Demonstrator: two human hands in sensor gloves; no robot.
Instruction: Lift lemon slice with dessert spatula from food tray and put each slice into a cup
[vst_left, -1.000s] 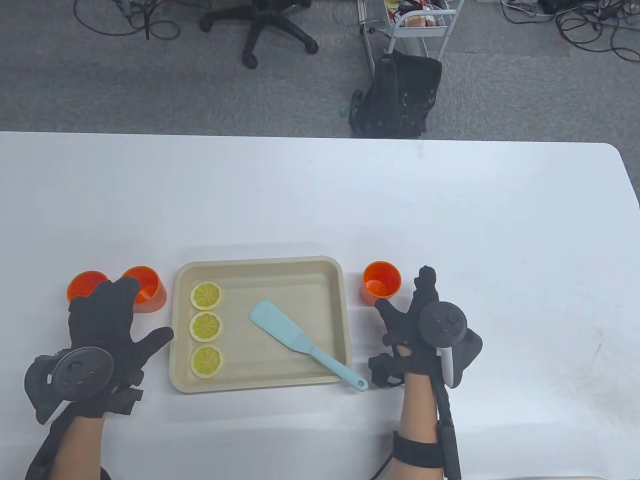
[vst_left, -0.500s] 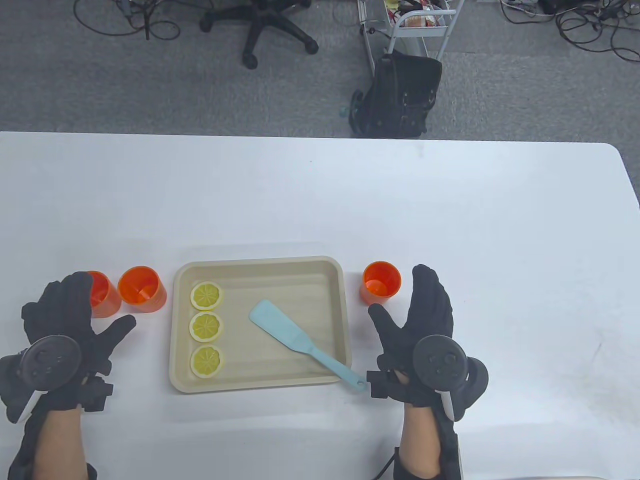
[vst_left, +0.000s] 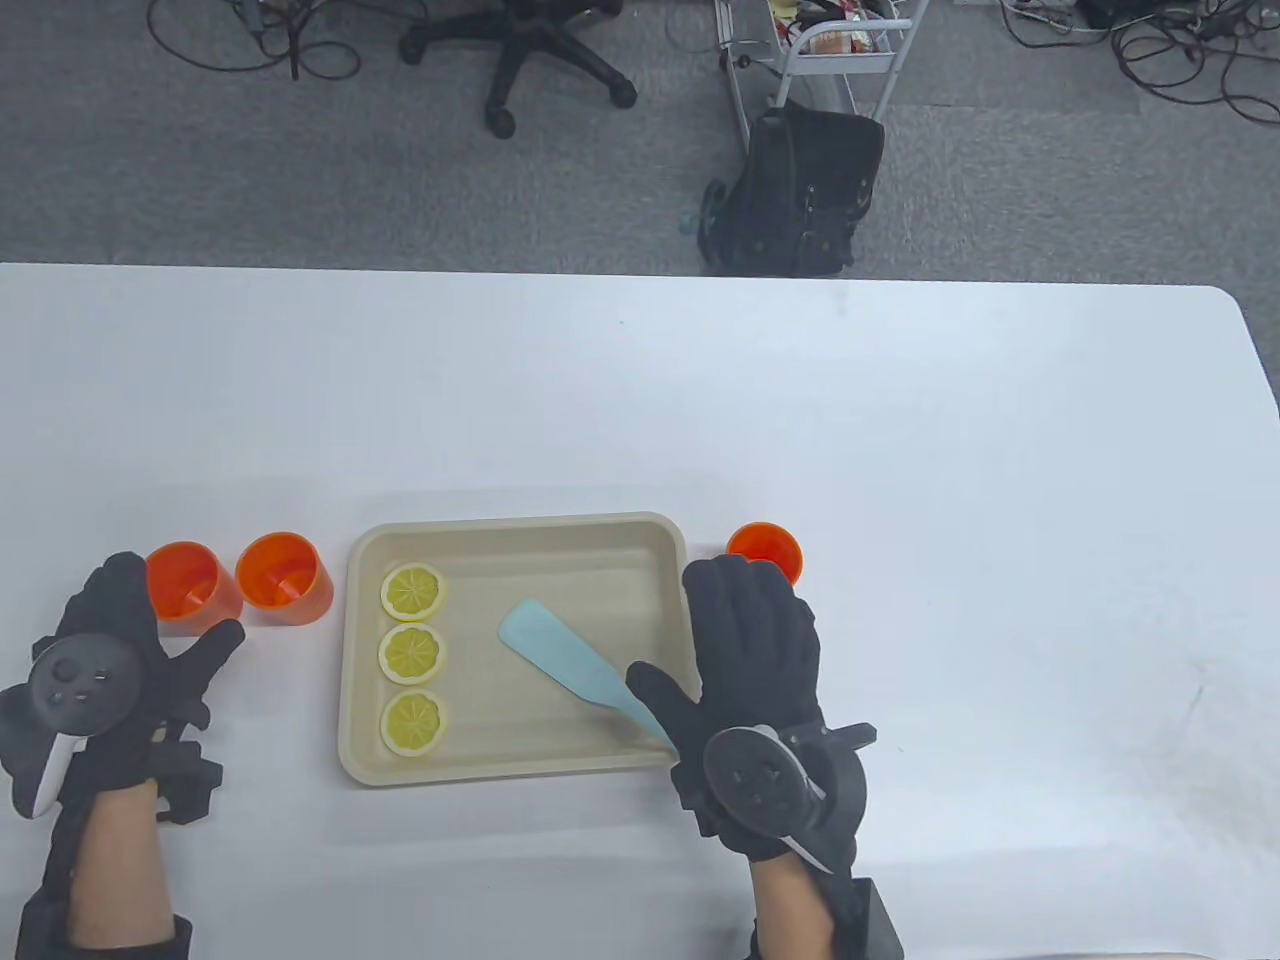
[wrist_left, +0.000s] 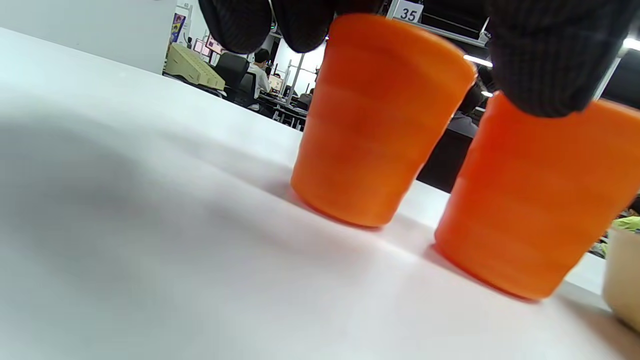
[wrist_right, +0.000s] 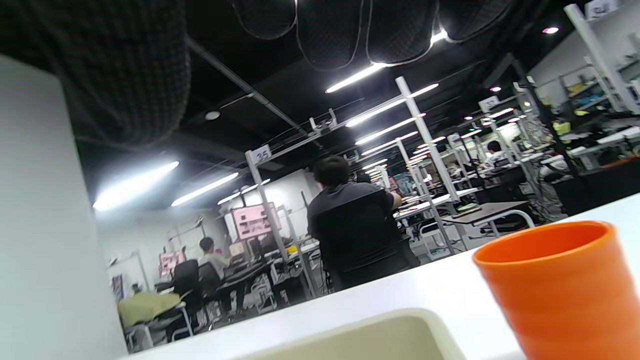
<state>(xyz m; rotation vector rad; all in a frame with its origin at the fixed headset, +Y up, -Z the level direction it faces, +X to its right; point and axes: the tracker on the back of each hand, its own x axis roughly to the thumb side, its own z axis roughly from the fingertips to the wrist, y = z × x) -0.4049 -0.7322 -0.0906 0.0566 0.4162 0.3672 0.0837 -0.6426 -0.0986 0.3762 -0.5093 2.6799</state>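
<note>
A beige food tray (vst_left: 520, 545) holds three lemon slices (vst_left: 412, 652) in a column on its left side. A light blue dessert spatula (vst_left: 560, 648) lies across the tray's right half. My right hand (vst_left: 735, 640) lies flat over the tray's right rim and hides the spatula handle, with the thumb beside the blade's neck. It also partly covers one orange cup (vst_left: 765, 545) (wrist_right: 565, 285). Two more orange cups (vst_left: 285, 590) (wrist_left: 380, 125) stand left of the tray. My left hand (vst_left: 130, 640) rests open beside them, fingers (wrist_left: 540, 55) near their rims.
The white table (vst_left: 900, 450) stretches bare to the right and the far side. Beyond its far edge, on the floor, are a black bag (vst_left: 800, 190), an office chair (vst_left: 520, 50) and a cart. The tray's corner (wrist_left: 622, 275) shows in the left wrist view.
My right hand has moved left from beside the right cup to over the tray's right rim and the spatula handle. My left hand drew back left, uncovering the leftmost cup.
</note>
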